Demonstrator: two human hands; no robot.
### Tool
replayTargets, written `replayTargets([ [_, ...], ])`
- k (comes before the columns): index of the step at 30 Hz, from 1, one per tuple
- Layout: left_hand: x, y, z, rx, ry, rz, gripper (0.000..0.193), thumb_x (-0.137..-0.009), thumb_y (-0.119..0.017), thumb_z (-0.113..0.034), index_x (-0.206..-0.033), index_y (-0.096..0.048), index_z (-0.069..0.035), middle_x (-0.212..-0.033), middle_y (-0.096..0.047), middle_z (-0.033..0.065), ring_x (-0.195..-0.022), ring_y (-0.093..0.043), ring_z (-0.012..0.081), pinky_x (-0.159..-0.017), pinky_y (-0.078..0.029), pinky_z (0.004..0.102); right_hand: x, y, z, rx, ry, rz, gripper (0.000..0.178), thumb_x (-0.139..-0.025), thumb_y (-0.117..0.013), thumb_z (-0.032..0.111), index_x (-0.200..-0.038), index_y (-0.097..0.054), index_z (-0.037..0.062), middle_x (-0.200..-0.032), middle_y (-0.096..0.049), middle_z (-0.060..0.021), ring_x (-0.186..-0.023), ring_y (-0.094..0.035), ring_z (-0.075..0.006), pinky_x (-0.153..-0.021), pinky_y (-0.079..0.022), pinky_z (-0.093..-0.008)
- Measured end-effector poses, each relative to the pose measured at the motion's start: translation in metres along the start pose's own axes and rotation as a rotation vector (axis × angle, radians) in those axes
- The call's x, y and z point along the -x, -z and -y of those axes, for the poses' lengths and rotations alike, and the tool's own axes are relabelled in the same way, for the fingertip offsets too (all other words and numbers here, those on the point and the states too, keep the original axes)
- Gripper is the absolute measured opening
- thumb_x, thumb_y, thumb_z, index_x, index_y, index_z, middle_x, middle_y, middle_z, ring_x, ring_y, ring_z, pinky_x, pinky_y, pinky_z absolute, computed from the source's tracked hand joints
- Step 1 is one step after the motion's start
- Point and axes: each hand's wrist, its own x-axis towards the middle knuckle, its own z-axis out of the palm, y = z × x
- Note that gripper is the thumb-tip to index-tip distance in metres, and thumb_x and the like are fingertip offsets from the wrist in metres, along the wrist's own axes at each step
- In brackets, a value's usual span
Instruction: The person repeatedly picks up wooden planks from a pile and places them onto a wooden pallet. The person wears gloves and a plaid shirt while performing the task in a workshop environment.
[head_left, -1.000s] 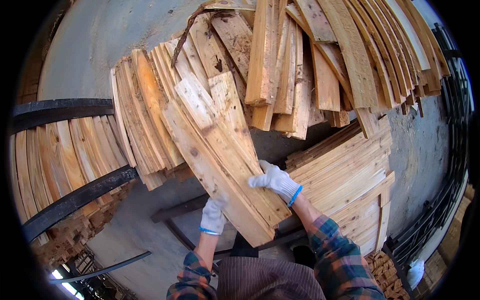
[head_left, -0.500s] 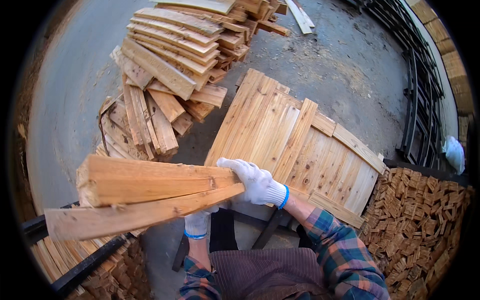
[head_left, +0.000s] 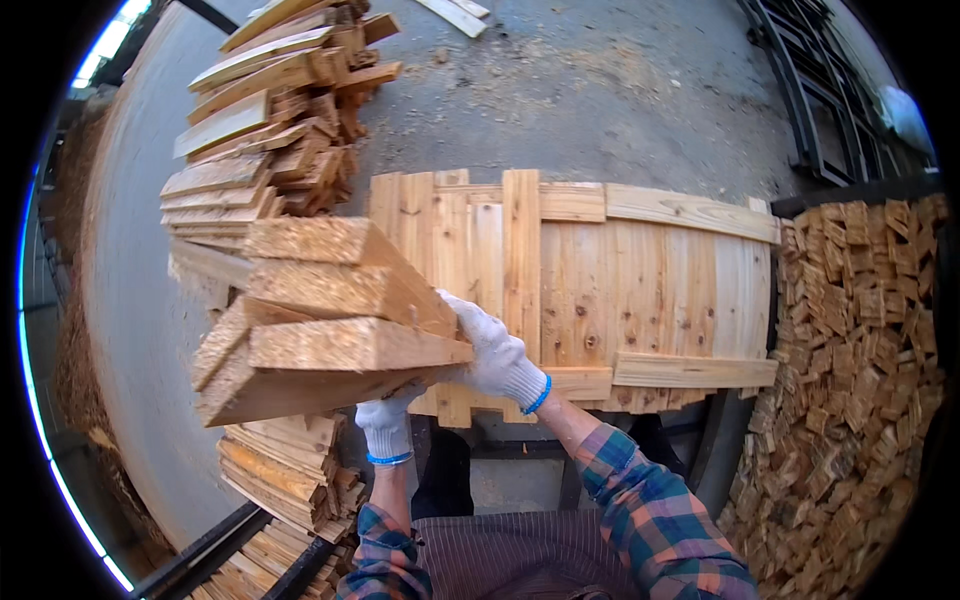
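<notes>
A bundle of several wooden boards [head_left: 330,290] is held up in front of me, the rough sawn ends facing left. My right hand [head_left: 490,345], in a white knit glove with a blue cuff, grips the bundle at its right end. Underneath, my left hand [head_left: 388,425], gloved the same way, supports the boards; its fingers are mostly hidden by them. Beyond my hands lies a flat plank panel [head_left: 640,290] on a dark metal stand. Loose crosswise boards [head_left: 695,370] rest along its edges, and one upright board [head_left: 521,265] lies across its middle.
A tall stack of boards [head_left: 250,130] stands at the far left. More boards [head_left: 290,465] lie by a black metal rail at near left. On the right is a large pile of short wood pieces [head_left: 840,380]. Black metal frames [head_left: 815,90] stand at the far right.
The boards have swung so their sawn ends face me more, showing several pieces. My view has turned left, and the panel now appears squarer in front of me. Both hands keep their hold.
</notes>
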Motion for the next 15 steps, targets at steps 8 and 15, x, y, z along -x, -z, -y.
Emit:
replayTargets([
  [8, 0.04, -0.155, -0.102, 0.529, 0.587, 0.333, 0.047, -0.068, -0.082, -0.002, -0.11, -0.062, 0.001, -0.095, -0.071, 0.0084, -0.08, -0.068, 0.0145, -0.074, -0.057, 0.0297, 0.124, 0.167, -0.033, -0.341, -0.662, -0.213, 0.084, -0.069, -0.084, 0.018, -0.14, -0.047, -0.0046, -0.118, -0.069, -0.0148, -0.111, -0.064, -0.0211, -0.094, -0.05, -0.0323],
  [15, 0.0, -0.327, -0.104, 0.229, 0.68, 0.271, 0.055, -0.075, -0.082, -0.033, -0.108, -0.062, 0.005, -0.094, -0.071, 0.012, -0.078, -0.066, 0.0167, -0.073, -0.052, 0.0303, 0.182, 0.295, -0.172, -0.455, -0.867, -0.334, 0.046, -0.075, -0.078, 0.019, -0.114, -0.065, -0.0034, -0.094, -0.073, -0.0075, -0.084, -0.067, -0.0134, -0.079, -0.054, -0.0286],
])
